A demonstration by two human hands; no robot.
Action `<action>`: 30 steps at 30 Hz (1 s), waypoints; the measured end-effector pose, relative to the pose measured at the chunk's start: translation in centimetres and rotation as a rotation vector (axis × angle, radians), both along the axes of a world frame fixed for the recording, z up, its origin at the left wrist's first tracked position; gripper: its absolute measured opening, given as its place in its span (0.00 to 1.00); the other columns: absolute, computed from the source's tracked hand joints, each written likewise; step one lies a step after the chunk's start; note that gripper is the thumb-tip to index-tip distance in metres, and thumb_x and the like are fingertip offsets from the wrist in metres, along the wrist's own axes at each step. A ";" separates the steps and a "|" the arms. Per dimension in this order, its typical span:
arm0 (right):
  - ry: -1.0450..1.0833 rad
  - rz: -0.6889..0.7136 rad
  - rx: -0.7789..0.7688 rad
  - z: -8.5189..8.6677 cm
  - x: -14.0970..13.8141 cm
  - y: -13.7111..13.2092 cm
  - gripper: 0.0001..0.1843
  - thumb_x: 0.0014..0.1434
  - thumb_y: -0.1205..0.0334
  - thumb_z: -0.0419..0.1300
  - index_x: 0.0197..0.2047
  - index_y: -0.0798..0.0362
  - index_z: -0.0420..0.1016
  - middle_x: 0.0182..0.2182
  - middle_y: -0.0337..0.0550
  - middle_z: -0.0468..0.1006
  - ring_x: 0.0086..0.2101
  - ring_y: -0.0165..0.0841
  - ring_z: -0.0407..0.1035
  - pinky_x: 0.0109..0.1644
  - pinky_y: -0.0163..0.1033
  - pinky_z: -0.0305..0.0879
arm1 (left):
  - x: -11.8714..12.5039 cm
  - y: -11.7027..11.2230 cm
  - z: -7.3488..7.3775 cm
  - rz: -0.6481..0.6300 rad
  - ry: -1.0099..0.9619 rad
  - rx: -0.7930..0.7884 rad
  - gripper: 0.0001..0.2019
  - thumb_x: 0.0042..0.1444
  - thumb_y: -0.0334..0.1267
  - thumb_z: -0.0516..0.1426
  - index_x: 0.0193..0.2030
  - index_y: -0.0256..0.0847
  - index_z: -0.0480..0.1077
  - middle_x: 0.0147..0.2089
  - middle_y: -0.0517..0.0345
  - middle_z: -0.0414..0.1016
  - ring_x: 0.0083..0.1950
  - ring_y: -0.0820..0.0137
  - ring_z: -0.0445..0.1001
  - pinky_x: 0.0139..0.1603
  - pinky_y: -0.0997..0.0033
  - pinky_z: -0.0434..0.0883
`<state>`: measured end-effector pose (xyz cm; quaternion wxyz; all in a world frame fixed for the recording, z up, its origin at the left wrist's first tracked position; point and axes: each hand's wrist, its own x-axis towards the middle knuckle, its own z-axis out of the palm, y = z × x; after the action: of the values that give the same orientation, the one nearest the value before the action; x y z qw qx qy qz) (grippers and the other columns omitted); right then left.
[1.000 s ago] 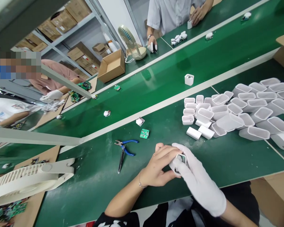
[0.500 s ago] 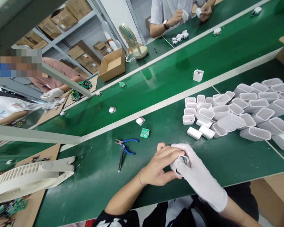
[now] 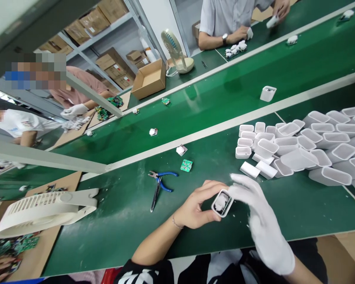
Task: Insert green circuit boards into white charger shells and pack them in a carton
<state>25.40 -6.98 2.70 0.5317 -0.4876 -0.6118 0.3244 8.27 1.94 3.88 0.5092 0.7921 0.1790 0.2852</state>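
Note:
In my bare left hand (image 3: 194, 206) is a small white plastic housing (image 3: 224, 215), tilted with its mouth toward me. A white lump and dark edges show inside it. To the right, my white-gloved right hand (image 3: 260, 213) is apart from the housing, fingers stretched out and holding nothing. Beyond my left hand lie a green circuit board (image 3: 186, 165) and a board with a white piece on it (image 3: 181, 150). Blue-handled pliers (image 3: 167, 173) rest on the bench, touching black tweezers (image 3: 155, 196).
Many white housings (image 3: 298, 157) crowd the right of the bench. A green conveyor (image 3: 219, 94) carries another housing (image 3: 268, 94) and several small boards. At left stands a cream fan (image 3: 44, 215). Co-workers sit across the belt, beside a cardboard box (image 3: 149, 79).
My right hand has drawn out of the housing and moved right, its fingers now spread. My left hand keeps hold of the housing. The view has shifted slightly.

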 end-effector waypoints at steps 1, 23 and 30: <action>-0.104 0.024 0.084 0.2 0.1 0.0 0.21 0.66 0.49 0.44 0.56 0.44 0.67 0.63 0.45 0.57 0.62 0.45 0.53 0.63 0.55 0.54 | -0.1 0.0 0.0 0.009 0.009 0.008 0.25 0.57 0.55 0.56 0.55 0.39 0.67 0.47 0.46 0.74 0.48 0.62 0.71 0.51 0.62 0.63; -0.658 0.021 0.366 -2.0 -1.0 5.3 0.20 0.62 0.61 0.53 0.56 0.54 0.66 0.57 0.54 0.69 0.56 0.48 0.62 0.54 0.54 0.66 | -3.5 25.4 -2.5 0.778 0.494 0.192 0.18 0.51 0.32 0.60 0.49 0.35 0.65 0.55 0.43 0.69 0.60 0.60 0.64 0.63 0.59 0.60; -0.697 0.049 0.417 -0.4 -1.2 6.0 0.18 0.60 0.60 0.52 0.52 0.55 0.70 0.52 0.53 0.74 0.52 0.48 0.68 0.49 0.51 0.69 | -7.4 28.2 -0.6 0.855 0.793 0.181 0.22 0.51 0.30 0.55 0.55 0.39 0.67 0.61 0.40 0.66 0.66 0.46 0.56 0.64 0.31 0.39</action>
<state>24.17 -0.97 2.26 0.3721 -0.4353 -0.8195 0.0213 0.91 30.16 3.23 0.1737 0.7359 0.6342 0.1614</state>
